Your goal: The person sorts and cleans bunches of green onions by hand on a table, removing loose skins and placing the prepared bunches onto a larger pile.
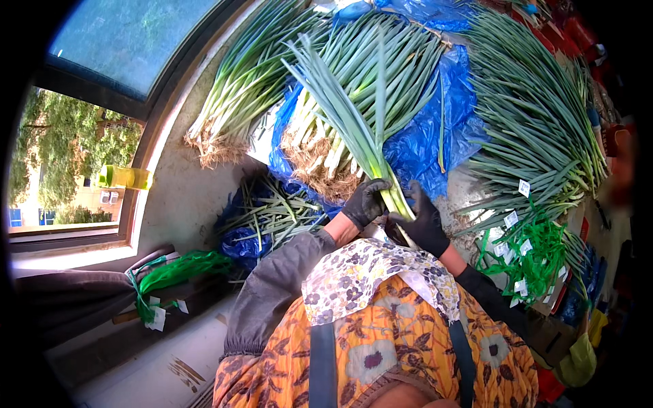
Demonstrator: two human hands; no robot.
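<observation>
My left hand (365, 203), in a dark glove, is closed around the pale lower stalks of a scallion (361, 140), whose green leaves point away from me. Lower down, my right hand (424, 219), gloved too, has its thumb and fingers about the stalks near the root end, which is partly hidden by the glove. Whether the thumb presses on them cannot be told. Just beyond my left hand lies a pile of scallions with brown roots (326, 158) on blue plastic sheeting (433, 127).
Another scallion pile (229, 109) lies at the upper left, a large one (530, 112) at the right. Trimmed leaves (275, 209) fill a blue bag at the left. Green mesh bags with white tags (535, 255) lie at the right, more green mesh (186, 270) at the left. A yellow bottle (125, 177) stands by the window.
</observation>
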